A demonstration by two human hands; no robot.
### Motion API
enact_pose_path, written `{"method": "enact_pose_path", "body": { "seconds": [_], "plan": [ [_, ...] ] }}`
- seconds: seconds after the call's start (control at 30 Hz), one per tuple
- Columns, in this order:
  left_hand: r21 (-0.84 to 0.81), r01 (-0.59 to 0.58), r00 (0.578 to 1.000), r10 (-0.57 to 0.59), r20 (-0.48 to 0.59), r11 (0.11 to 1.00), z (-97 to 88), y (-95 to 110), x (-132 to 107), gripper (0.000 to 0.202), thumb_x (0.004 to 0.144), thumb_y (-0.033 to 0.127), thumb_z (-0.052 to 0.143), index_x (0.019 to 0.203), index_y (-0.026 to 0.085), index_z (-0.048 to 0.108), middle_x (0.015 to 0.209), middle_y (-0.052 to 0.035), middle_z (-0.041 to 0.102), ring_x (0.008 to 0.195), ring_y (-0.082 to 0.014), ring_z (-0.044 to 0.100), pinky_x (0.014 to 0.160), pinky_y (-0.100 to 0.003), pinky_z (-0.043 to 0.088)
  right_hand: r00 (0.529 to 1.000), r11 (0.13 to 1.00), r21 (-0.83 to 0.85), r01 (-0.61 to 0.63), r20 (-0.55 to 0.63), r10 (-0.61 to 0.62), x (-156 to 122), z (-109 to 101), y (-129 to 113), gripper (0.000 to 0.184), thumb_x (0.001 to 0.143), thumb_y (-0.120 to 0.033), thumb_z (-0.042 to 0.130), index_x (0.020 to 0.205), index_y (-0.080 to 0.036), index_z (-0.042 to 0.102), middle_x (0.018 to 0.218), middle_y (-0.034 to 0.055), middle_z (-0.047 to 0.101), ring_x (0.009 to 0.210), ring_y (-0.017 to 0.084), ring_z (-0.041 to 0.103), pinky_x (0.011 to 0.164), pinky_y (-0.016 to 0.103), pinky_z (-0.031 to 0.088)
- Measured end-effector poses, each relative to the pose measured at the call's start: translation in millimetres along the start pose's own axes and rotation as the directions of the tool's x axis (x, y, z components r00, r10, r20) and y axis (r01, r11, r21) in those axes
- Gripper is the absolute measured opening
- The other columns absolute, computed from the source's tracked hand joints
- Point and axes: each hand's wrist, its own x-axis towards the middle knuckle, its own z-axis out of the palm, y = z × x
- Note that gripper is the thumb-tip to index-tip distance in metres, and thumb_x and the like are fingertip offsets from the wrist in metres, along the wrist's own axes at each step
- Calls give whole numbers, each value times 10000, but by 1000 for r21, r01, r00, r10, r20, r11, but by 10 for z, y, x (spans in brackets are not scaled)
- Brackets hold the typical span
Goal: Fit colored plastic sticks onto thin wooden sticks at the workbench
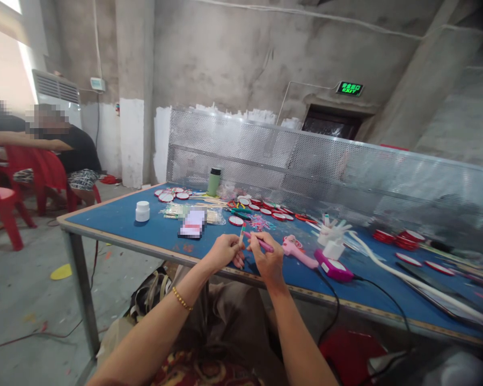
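Note:
Both my hands meet at the near edge of the blue table [121, 217]. My left hand [224, 251] is closed in a pinch on a thin wooden stick [242, 232] that points upward. My right hand [268, 258] is closed round a slim pink rod [261, 244] whose tip reaches toward the left hand. A pink glue gun [297, 250] lies just right of my right hand, and a magenta device [332, 266] with a black cord sits beyond it.
Red-rimmed round pieces [236, 220] lie scattered across the table with sticks and a green bottle [213, 182]. A white jar [142, 211] stands at the left. A perforated metal screen [306, 166] backs the table. A person sits on red chairs [44, 171] at far left.

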Motion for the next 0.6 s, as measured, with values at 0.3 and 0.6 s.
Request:
{"method": "enact_pose_path", "body": {
  "seconds": [0.3, 0.6],
  "plan": [
    [1, -3, 1000, 3, 5, 1000, 5, 14, -7, 128, 854, 238, 548, 765, 146, 540, 565, 10, 635, 462, -147, 646, 438, -216, 500, 1000, 1000, 9, -18, 9, 18, 5, -7, -28, 153, 917, -247, 532, 848, -208, 663, 726, 5, 699, 628, 156, 659, 657, 279, 514],
    [1, -3, 1000, 3, -6, 1000, 11, 11, -6, 108, 851, 209, 533, 768, 140, 542, 568, 7, 637, 459, -142, 643, 438, -207, 490, 999, 999, 19, -37, 20, 36, -10, -8, 3, 164, 909, -253, 529, 825, -209, 663, 729, 7, 702, 647, 163, 665, 668, 283, 523]
  ]
}}
